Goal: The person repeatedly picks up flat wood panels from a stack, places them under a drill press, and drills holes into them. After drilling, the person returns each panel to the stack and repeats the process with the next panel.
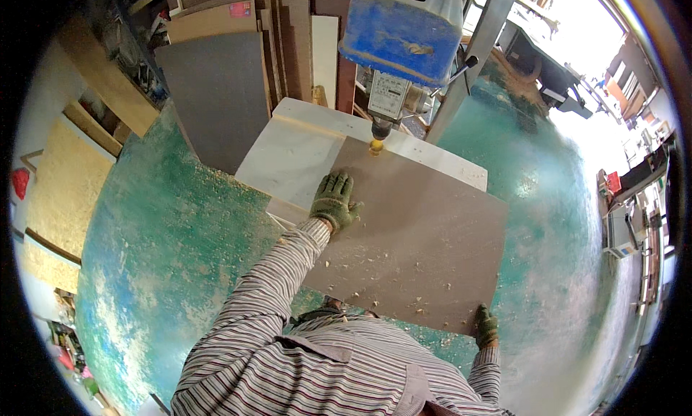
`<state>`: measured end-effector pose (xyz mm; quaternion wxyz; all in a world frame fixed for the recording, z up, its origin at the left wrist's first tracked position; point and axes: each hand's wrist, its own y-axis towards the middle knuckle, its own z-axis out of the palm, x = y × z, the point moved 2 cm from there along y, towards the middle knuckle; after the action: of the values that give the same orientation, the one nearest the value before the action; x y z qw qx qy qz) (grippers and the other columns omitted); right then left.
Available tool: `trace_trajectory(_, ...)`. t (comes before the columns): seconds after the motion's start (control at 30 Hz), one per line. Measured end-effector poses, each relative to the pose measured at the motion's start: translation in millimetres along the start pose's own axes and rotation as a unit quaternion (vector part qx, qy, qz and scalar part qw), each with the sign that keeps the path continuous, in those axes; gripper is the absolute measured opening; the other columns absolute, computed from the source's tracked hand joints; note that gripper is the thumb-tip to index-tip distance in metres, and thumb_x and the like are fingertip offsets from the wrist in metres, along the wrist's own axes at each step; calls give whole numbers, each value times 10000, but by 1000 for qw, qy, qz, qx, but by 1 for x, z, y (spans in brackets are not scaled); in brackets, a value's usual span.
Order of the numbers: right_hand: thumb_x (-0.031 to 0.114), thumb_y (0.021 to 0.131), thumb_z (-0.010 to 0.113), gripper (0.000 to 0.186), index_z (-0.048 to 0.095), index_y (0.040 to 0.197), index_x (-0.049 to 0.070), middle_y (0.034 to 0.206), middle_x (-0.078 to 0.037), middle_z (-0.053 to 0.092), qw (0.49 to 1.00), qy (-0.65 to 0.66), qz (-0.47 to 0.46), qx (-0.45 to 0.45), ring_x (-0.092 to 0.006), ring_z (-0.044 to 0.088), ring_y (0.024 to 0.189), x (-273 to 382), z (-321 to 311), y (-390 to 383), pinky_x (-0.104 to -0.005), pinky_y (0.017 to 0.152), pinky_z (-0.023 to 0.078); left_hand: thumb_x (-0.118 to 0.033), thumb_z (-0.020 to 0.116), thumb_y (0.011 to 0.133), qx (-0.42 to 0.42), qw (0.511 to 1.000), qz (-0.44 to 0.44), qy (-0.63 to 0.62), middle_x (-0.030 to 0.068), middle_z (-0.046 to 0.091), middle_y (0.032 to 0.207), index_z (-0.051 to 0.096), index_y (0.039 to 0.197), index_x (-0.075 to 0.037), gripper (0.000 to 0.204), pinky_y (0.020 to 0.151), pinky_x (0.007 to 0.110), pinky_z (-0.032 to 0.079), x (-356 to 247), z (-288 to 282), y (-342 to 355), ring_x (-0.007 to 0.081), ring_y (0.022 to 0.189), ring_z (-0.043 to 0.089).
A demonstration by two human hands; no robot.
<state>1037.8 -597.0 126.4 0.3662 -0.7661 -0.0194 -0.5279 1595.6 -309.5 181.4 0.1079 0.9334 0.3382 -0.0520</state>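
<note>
A wide brown panel [425,236] lies flat on a white board [288,146] under a drill press with a blue head [404,38]. My left hand [335,202], in a green glove, rests flat on the panel's left part, fingers stretched toward the machine. At the panel's near right corner my gloved right hand [486,326] grips the edge; its underside fingers are hidden. Just beyond my left hand, the black chuck [380,128] carries a yellow bit [375,148] close to the panel's far edge. Whether the bit touches the panel I cannot tell.
Wood chips are scattered over the panel's near half. Dark and brown boards [216,92] lean upright behind, left of the machine. A grey metal post [472,63] stands right of the press. Light wooden sheets [72,178] line the far left. The floor [166,250] is worn green.
</note>
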Motion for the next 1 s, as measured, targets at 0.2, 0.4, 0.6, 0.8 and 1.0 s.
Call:
trace_trajectory(0.2,394,977,631,396,678,1056,9,882,-38,666,999,36,22,22,-170,606,740,3,65,-9,-342,616,503,-448,575,922,48,998,-16,48,226,374,1543,416,1469,11,732,1212,518,193,18,-15,2,389,1445,312)
trace_trajectory(0.4,359,972,653,430,664,1187,-14,986,-79,706,998,33,18,48,-179,623,829,12,218,-35,-327,736,520,-485,573,930,106,994,-1,-23,202,251,1616,368,1513,-14,777,1237,496,130,-13,1,4,370,1500,216)
trace_trajectory(0.6,241,961,674,319,665,1174,3,1002,-75,719,975,-2,-13,221,-169,650,855,31,335,-44,-325,754,546,-543,447,971,77,992,-72,-66,246,235,1609,308,1534,4,797,1237,508,126,29,30,12,392,1510,172)
trace_trajectory(0.8,207,945,698,348,655,1194,-31,1042,-107,729,937,-53,-6,344,-181,664,897,34,395,-46,-316,787,540,-487,472,987,29,993,-39,104,208,240,1618,241,1559,-13,777,1238,500,139,102,12,3,373,1502,208)
trace_trajectory(1.0,190,921,721,318,683,1156,-21,1021,-107,735,939,46,-20,341,-185,668,874,29,400,-47,-347,771,544,-489,512,981,34,993,-27,109,200,239,1621,284,1542,-6,775,1237,485,163,97,2,6,351,1505,213)
